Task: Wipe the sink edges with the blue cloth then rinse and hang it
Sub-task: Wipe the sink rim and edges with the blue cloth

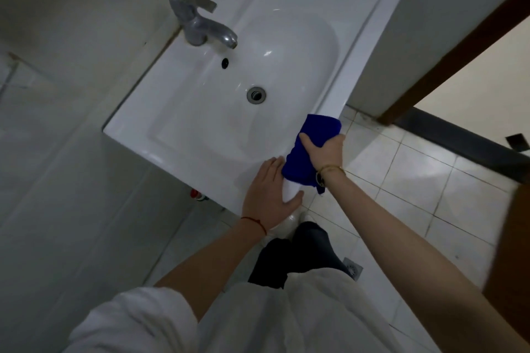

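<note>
A white rectangular sink [183, 112] fills the middle of the view, with a metal tap [200, 23] at its back and a round drain [256, 94] in the basin. The blue cloth [318, 135] lies over the sink's front edge near its right corner. My right hand [327, 152] grips the cloth there, thumb on top and fingers curled round it. My left hand [271, 192] rests flat on the front rim just beside the cloth, fingers straight and thumb spread over the edge.
Grey tiled wall runs along the left behind the tap. White floor tiles [415, 175] lie to the right, with a floor drain [352, 268] near my feet. A brown door frame [447, 66] stands at the right. Small red and green valves [196, 195] sit under the sink.
</note>
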`<state>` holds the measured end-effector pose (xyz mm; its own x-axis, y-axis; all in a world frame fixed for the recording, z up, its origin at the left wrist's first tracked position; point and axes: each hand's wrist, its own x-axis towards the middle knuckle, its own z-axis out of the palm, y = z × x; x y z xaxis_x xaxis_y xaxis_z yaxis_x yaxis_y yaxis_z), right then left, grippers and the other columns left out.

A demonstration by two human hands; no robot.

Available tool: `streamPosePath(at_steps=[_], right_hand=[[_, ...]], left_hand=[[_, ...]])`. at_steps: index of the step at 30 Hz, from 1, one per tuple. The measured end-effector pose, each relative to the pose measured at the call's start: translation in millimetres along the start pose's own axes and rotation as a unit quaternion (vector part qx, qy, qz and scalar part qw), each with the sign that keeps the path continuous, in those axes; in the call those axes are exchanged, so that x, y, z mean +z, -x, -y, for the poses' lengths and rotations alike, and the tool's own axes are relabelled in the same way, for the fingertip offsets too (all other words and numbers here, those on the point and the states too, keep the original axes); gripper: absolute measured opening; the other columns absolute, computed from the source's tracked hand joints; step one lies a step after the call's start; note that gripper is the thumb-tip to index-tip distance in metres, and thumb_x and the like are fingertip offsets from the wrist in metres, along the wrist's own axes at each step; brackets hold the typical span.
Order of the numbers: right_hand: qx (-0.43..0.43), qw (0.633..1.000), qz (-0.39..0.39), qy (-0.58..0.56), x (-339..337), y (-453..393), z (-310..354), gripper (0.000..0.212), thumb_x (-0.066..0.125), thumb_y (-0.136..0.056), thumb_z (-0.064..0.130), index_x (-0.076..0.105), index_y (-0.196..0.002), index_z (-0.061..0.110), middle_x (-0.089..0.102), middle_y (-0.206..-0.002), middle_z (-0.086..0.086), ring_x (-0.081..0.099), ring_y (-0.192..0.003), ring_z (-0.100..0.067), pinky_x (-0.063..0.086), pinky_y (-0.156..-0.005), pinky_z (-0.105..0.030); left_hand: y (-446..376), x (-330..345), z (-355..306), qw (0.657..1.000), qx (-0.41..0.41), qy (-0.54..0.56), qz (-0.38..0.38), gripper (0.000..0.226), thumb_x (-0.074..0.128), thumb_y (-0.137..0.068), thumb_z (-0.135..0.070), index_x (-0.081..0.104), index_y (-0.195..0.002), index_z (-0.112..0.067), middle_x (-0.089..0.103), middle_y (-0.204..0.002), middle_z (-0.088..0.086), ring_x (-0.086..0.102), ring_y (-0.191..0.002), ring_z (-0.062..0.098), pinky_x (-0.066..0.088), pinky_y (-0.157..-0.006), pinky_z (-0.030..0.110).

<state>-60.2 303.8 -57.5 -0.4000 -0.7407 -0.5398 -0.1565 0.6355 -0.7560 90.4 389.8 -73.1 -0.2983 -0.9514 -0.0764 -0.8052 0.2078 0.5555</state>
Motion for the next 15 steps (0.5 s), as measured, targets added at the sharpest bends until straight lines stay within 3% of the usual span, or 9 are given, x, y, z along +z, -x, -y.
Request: streamPosePath(at_steps=[5,9,15], right_hand=[[0.005,1.0,-0.011,-0.009,-16,-35,37,0.092,0.075,-0.077,0.045,0.024,-0.139,0.0,0.042,-0.141,-0.012,0.047,-0.123,-0.027,0.044,-0.094,-0.031],[0.016,0.996,-0.063,0.059,-24,-54,70,0.093,0.069,-0.079,0.051,0.022,-0.142,0.001,0.037,-0.145,-0.011,0.045,-0.126,-0.028,0.043,-0.095,-0.037],[-0.003,0.997,-0.054,0.059,-3,-10,30,0.09,0.067,-0.083,0.048,0.018,-0.142,0.001,0.032,-0.146,-0.014,0.045,-0.123,-0.031,0.042,-0.084,-0.033]], left_hand=[[2,0,-2,0.999,0.001,-0.021,-0.025,0.079,0.051,-0.089,-0.057,0.046,-0.143,-0.001,0.048,-0.148,0.013,0.04,-0.141,0.025,0.028,-0.121,0.037],[1,2,-2,0.998,0.009,-0.029,-0.053,0.074,0.055,-0.088,-0.053,0.052,-0.137,0.002,0.054,-0.142,0.015,0.045,-0.136,0.028,0.036,-0.117,0.04],[-1,1,-3,1.0,0.002,-0.011,-0.025,0.076,0.053,-0.088,-0.053,0.047,-0.143,-0.002,0.05,-0.147,0.012,0.041,-0.14,0.026,0.031,-0.119,0.04]])
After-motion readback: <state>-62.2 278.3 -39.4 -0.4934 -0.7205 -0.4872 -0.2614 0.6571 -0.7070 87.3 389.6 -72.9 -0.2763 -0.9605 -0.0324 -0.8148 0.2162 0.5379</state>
